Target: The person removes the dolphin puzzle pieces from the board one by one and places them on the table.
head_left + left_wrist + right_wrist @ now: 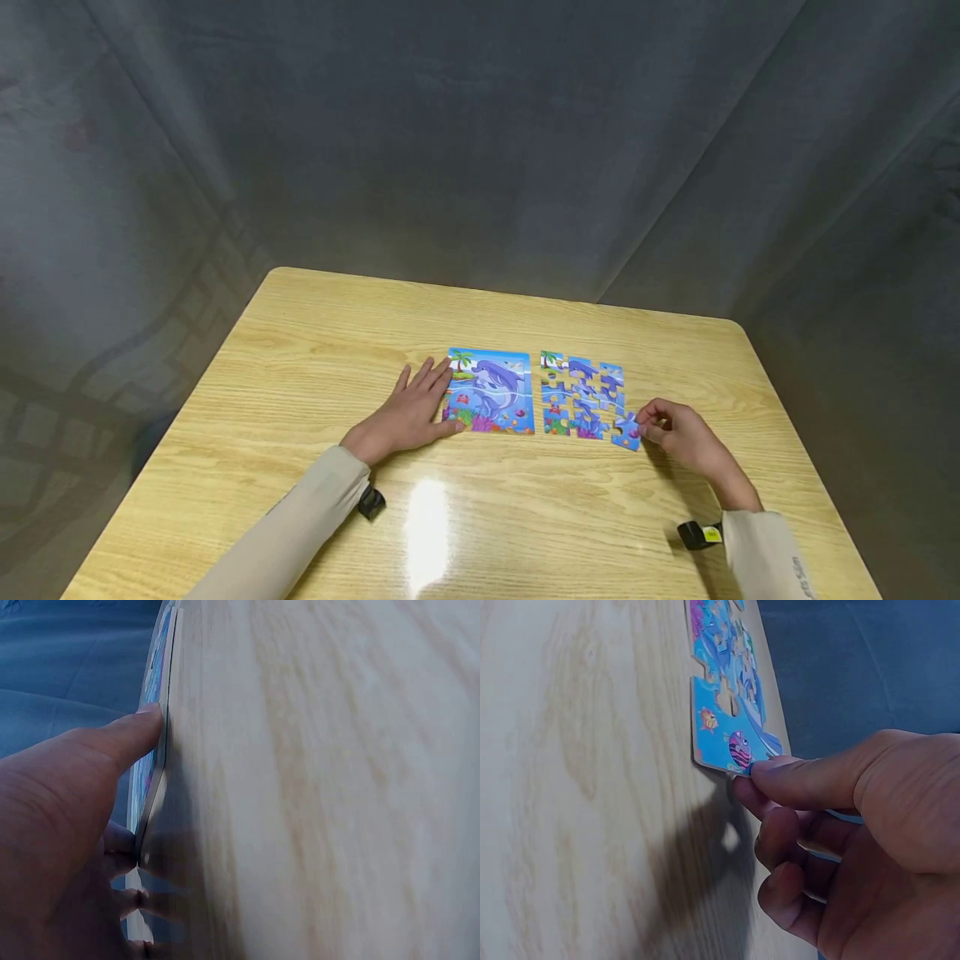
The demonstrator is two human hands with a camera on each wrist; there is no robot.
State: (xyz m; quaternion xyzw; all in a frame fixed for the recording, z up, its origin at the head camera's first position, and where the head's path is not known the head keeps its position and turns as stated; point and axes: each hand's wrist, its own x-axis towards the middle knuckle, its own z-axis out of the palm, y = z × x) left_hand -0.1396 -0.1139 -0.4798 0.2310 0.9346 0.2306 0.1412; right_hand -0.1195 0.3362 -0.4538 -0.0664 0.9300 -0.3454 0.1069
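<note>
A square dolphin picture board (495, 390) lies on the table, with palm tree, sea and coral printed on it. Spread over its left side is my left hand (408, 414), fingers straight and thumb at the lower left edge. In the left wrist view the thumb (135, 735) presses on the board's rim. To the right lie several dolphin jigsaw pieces (585, 398), laid out in rows with small gaps. My right hand (684, 437) pinches the outer edge of the lower right corner jigsaw piece (716, 731), which shows a striped fish and a starfish and sits slightly askew.
The light wood table (300, 358) has rounded far corners, and a grey curtain (465, 167) hangs behind it. A bright glare patch (427, 533) shows near the front. Black wrist cameras sit at both cuffs.
</note>
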